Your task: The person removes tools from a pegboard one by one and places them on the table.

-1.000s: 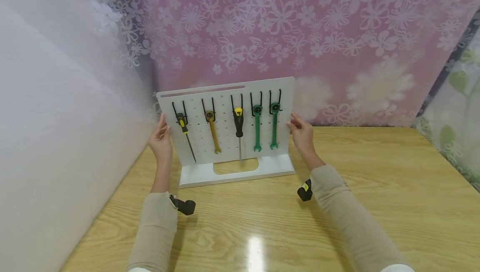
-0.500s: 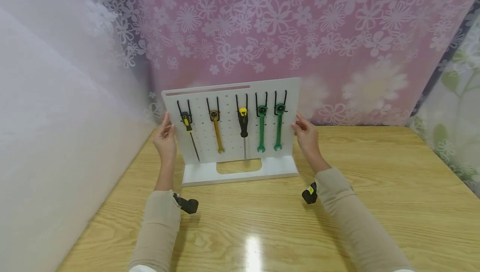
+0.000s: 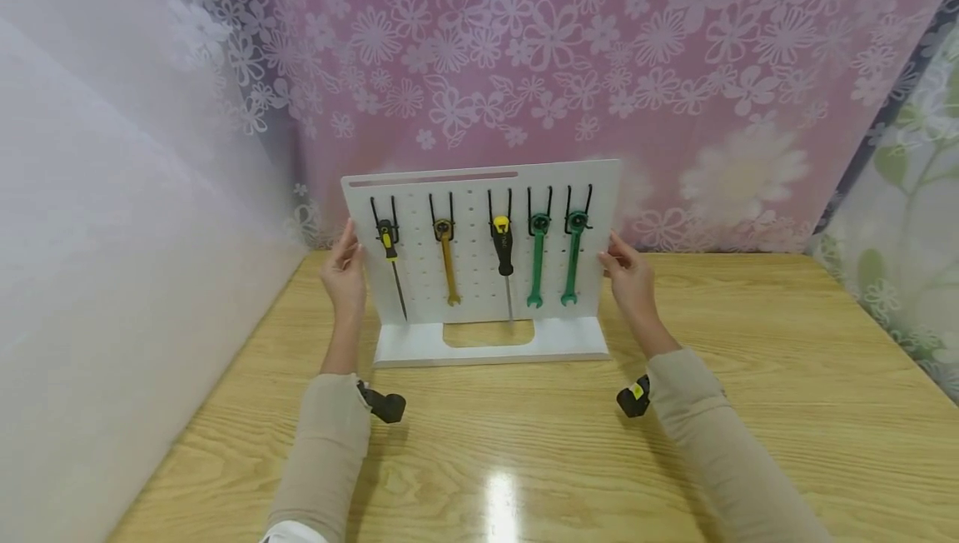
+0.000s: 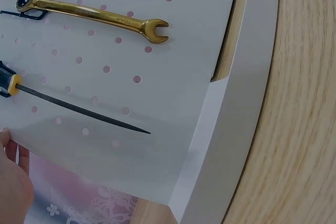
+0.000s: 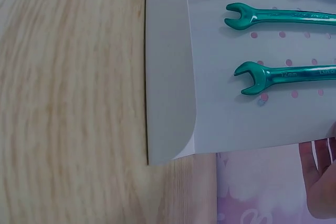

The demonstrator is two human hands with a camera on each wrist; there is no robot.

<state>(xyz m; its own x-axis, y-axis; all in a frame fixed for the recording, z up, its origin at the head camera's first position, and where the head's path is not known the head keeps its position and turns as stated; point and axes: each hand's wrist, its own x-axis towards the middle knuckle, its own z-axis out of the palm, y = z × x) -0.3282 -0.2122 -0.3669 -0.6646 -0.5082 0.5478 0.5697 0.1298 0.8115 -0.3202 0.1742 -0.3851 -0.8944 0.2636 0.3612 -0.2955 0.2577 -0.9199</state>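
Observation:
A white pegboard stand (image 3: pixel 475 264) rises upright from its base on the table, gripped at both side edges. My left hand (image 3: pixel 346 281) holds the left edge, with fingers partly hidden behind the board. The right edge is pinched by my right hand (image 3: pixel 632 281), its fingers also partly behind. Black hooks carry a slim tool with a dark tapered shaft (image 4: pixel 84 109), a gold combination wrench (image 4: pixel 94 14), a black screwdriver with a yellow end (image 3: pixel 503 247) and two green wrenches. One green wrench (image 5: pixel 283 77), marked 12mm, hangs nearest my right hand; the other green wrench (image 5: pixel 283 17) hangs beside it.
The stand is on a wood-grain table (image 3: pixel 449 443). A white wall-like sheet (image 3: pixel 150 235) runs along the left side, and a pink floral curtain (image 3: pixel 479 68) hangs behind. Black wrist cameras sit at both sleeves.
Both hands have shifted the pegboard stand rightward across the table, its hanging tools going along. Its base edge now lies more level in the head view. Both grips stay the same.

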